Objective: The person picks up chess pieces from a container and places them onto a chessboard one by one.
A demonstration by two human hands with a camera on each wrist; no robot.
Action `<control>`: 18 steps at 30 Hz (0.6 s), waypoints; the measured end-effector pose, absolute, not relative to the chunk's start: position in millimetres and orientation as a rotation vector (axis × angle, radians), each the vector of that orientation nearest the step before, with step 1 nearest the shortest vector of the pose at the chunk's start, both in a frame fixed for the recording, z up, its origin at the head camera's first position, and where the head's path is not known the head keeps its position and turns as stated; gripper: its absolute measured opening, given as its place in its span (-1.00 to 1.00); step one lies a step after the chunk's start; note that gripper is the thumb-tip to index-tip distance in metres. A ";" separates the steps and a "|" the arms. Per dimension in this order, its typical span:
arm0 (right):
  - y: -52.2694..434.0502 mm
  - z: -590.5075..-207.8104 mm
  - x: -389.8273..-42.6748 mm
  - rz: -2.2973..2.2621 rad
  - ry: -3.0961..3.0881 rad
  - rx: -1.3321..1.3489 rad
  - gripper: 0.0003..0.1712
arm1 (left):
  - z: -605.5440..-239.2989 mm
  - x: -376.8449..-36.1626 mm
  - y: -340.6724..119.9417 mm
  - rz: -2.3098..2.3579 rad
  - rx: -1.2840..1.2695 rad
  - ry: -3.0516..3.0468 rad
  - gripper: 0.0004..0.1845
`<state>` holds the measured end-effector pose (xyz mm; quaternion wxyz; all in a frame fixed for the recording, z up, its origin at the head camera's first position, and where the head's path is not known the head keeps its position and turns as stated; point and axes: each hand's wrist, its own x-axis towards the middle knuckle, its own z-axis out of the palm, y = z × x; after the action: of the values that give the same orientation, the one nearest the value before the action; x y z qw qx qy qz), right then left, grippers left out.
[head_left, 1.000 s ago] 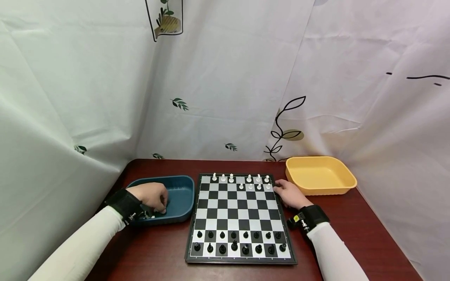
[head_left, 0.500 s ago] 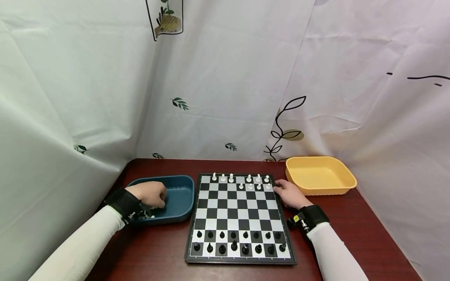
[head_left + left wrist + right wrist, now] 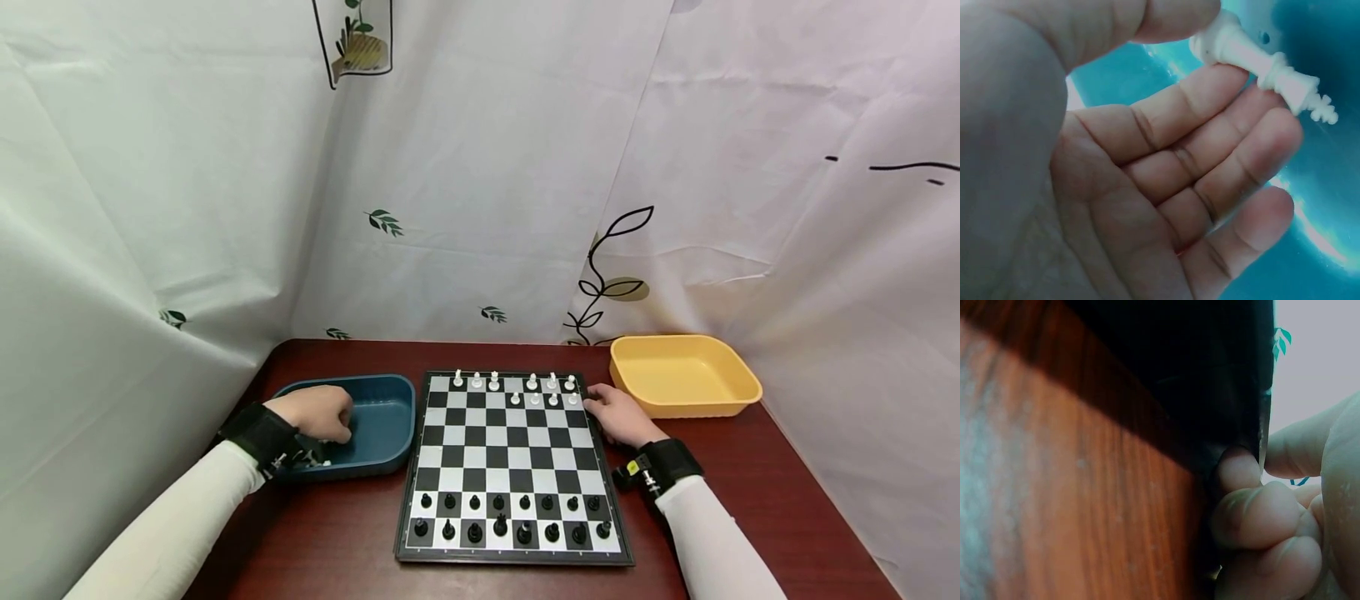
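My left hand (image 3: 318,414) is inside the blue tray (image 3: 397,379). In the left wrist view, its thumb and fingers pinch a white chess king (image 3: 1260,65) near the base, with the cross-topped end pointing away from the thumb. At the far right corner of the chessboard (image 3: 495,433), my right hand (image 3: 619,413) grips the edge. The right wrist view has the thumb on one side of the dark board edge and curled fingers (image 3: 1257,515) on the other. White pieces (image 3: 493,382) stand along the far rows, with gaps; black pieces (image 3: 500,525) fill the two near rows.
A yellow tray (image 3: 686,375) stands at the back right of the reddish-brown table (image 3: 337,533), close beyond my right hand. Small white pieces (image 3: 326,463) show in the blue tray beside my left wrist. A patterned white curtain (image 3: 480,167) hangs behind the table.
My left hand has shifted slightly back and to the left within the blue tray. My right hand and the chessboard have stayed in place.
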<state>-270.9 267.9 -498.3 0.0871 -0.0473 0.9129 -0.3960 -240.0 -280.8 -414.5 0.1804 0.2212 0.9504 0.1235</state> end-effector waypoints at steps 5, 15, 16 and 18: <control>268.7 -498.9 -270.3 -1.179 2.719 -0.148 -0.51 | -412.8 -240.1 -281.8 0.356 0.656 2.703 -0.53; 269.1 -499.7 -269.5 -1.174 2.716 -0.138 -0.51 | -413.1 -243.3 -282.8 0.372 0.657 2.717 -0.67; 269.0 -499.4 -269.4 -1.171 2.719 -0.141 -0.51 | -412.5 -243.6 -282.8 0.369 0.656 2.724 -0.72; 268.4 -498.4 -269.4 -1.168 2.724 -0.147 -0.51 | -411.4 -243.7 -282.4 0.350 0.663 2.745 -0.82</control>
<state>-269.4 268.4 -498.4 0.0872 -0.0492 0.9145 -0.3920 -243.7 -282.4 -411.4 0.1473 0.2304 0.9542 0.1216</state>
